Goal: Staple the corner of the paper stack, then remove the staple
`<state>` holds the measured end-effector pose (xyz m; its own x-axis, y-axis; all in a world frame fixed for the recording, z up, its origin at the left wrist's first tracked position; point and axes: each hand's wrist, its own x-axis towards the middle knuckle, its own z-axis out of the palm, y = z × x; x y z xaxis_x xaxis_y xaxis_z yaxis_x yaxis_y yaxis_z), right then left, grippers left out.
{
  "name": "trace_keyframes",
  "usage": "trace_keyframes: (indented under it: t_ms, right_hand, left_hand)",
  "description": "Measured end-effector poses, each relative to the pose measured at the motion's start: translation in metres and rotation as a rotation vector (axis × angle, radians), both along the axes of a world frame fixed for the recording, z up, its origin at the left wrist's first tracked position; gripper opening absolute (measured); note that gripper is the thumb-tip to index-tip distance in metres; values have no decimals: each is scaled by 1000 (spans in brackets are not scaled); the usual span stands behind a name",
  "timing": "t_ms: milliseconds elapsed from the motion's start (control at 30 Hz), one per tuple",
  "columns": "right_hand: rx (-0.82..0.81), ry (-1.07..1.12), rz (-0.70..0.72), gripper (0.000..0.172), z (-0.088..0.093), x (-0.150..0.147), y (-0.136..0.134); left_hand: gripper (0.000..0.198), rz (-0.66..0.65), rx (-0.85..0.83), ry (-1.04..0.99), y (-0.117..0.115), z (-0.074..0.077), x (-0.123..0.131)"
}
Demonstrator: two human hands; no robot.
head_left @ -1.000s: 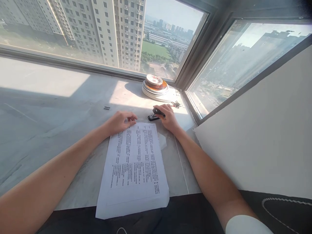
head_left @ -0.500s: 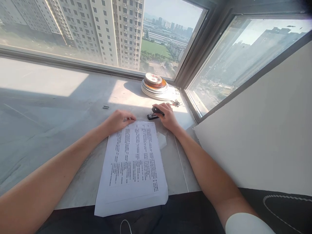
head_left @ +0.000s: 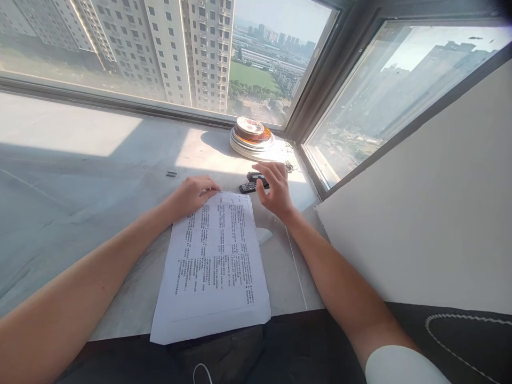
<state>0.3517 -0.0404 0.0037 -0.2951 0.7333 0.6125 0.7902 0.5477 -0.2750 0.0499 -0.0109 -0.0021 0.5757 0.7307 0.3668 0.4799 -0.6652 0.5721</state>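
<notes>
Printed sheets of paper [head_left: 216, 261] lie on the marble sill, their near end hanging past its front edge. My left hand [head_left: 194, 194] is closed on the top left of the sheets, thumb and fingers together at the far edge. Beyond the top right corner of the paper sits a black stapler [head_left: 248, 185], partly hidden by my right hand. My right hand [head_left: 274, 186] is open beside the stapler, thumb and fingers apart with nothing between them.
Two small strips of staples [head_left: 171, 174] lie on the sill [head_left: 100, 186], left of the paper. A stack of round containers [head_left: 252, 140] stands by the window corner, with a small dark object [head_left: 290, 167] near it. A white wall [head_left: 420, 213] bounds the right side.
My right hand has let go of the stapler and its fingers have spread. The stapler now rests on the sill. My left hand stays at the top of the sheets.
</notes>
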Motion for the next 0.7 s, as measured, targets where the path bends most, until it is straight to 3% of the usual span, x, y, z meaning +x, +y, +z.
trace_keyframes:
  t_ms: [133, 333, 700]
  right_hand:
    - [-25, -54, 34, 40, 0, -6, -3]
    - [-82, -40, -1, 45, -1, -2, 5]
    - [-162, 13, 6, 35, -8, 0, 12]
  left_hand:
    - [27, -5, -6, 14, 2, 0, 0]
    - [25, 24, -45, 31, 3, 0, -2]
    - [26, 93, -33, 68, 3, -3, -5]
